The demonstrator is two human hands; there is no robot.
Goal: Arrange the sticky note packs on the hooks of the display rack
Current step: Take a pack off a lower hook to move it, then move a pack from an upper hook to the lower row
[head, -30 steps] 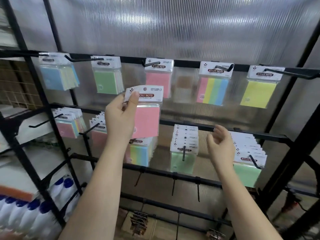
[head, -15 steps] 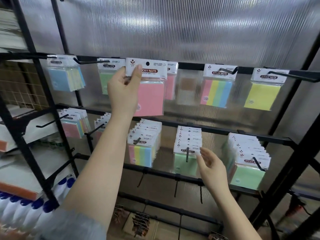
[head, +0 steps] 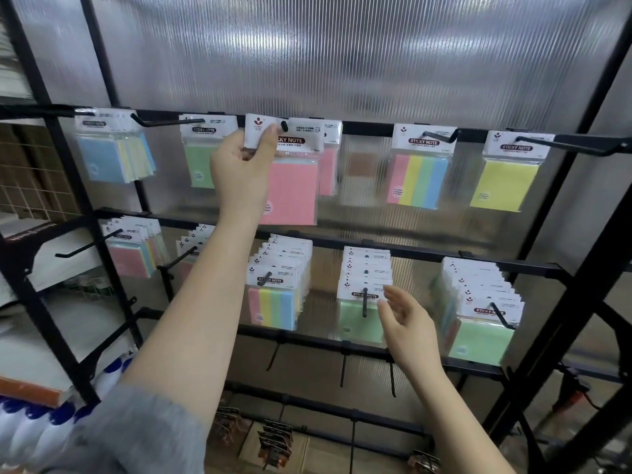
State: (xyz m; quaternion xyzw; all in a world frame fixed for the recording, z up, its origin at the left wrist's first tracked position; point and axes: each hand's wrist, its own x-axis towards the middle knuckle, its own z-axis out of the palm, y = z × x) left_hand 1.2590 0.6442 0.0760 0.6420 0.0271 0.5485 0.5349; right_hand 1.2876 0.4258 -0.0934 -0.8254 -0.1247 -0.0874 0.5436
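Pink pack: square pad in glossy plastic sleeve, white card header threaded on top-row black hook. Left hand pinches header. Right hand released, fingers relaxed, beside green pack.

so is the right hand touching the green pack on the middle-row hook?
Cannot tell. In the head view the right hand overlaps the green pack's edge with fingers spread, but neither contact nor gap shows plainly.
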